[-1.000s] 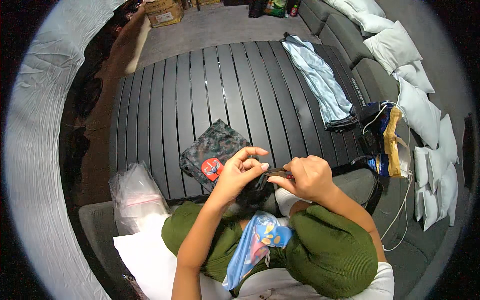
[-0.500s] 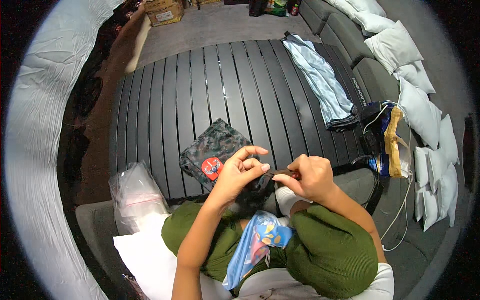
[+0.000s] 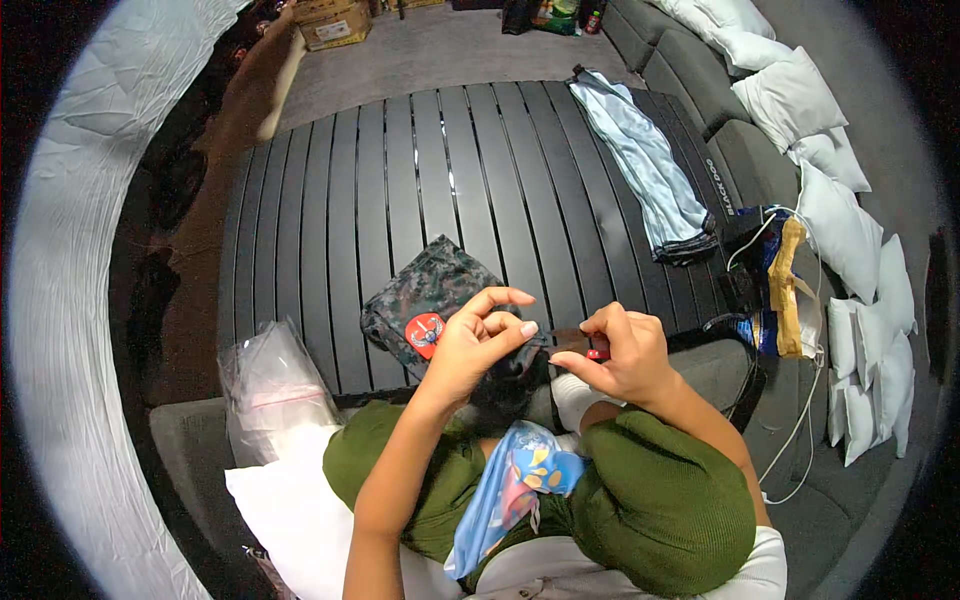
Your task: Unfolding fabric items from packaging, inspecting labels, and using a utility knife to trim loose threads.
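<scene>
A dark camouflage cloth item [image 3: 448, 272] with a red emblem patch [image 3: 425, 334] lies over the table's near edge and hangs towards my lap. My left hand [image 3: 465, 350] is at its right side, with the thumb and curled fingers closed on the cloth; the exact grip is partly hidden. In my right hand [image 3: 632, 358] is a small blade tool with a red handle [image 3: 598, 354]. Its brownish blade points left, close to a dark edge of the cloth beside my left thumb. Whether the blade touches the cloth I cannot tell.
The black slatted table [image 3: 330, 230] bears a folded light-blue cloth [image 3: 640, 160] at right. Clear plastic bags [image 3: 280, 385] sit at left. A blue-and-gold bag [image 3: 788, 285] with a white cable stands right. A blue patterned cloth [image 3: 510, 490] lies on my lap; white pillows [image 3: 790, 95] line the sofa.
My right hand has loosened slightly, its thumb lower, so more of the red handle shows. The left hand and the camouflage cloth have hardly moved.
</scene>
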`<action>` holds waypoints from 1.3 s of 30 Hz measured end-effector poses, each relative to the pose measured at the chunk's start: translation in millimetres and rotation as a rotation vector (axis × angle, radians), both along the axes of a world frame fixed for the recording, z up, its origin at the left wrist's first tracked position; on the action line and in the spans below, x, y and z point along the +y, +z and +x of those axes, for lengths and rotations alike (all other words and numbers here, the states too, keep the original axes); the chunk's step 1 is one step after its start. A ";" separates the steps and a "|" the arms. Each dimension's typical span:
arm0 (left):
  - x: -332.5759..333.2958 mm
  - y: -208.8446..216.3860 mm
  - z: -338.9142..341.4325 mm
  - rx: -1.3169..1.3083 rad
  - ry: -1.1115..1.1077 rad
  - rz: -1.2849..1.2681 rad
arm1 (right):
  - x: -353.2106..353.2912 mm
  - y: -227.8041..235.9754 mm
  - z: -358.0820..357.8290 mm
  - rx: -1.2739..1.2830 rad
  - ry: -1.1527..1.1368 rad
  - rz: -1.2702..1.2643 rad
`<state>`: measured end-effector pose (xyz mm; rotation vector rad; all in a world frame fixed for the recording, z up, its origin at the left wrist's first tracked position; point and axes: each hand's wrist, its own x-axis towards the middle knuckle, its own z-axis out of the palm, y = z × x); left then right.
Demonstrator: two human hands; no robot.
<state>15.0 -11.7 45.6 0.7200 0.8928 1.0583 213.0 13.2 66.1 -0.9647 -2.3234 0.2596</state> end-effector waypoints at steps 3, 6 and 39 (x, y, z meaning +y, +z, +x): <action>0.8 -2.5 0.7 0.027 -0.012 0.022 | 0.5 -1.2 -1.8 0.006 0.016 0.011; 0.3 -6.1 0.5 0.041 -0.023 0.055 | 0.1 -0.1 -3.2 -0.013 0.030 -0.002; -1.0 -7.2 4.4 0.070 -0.015 0.075 | -0.1 0.7 -2.0 -0.023 0.048 -0.010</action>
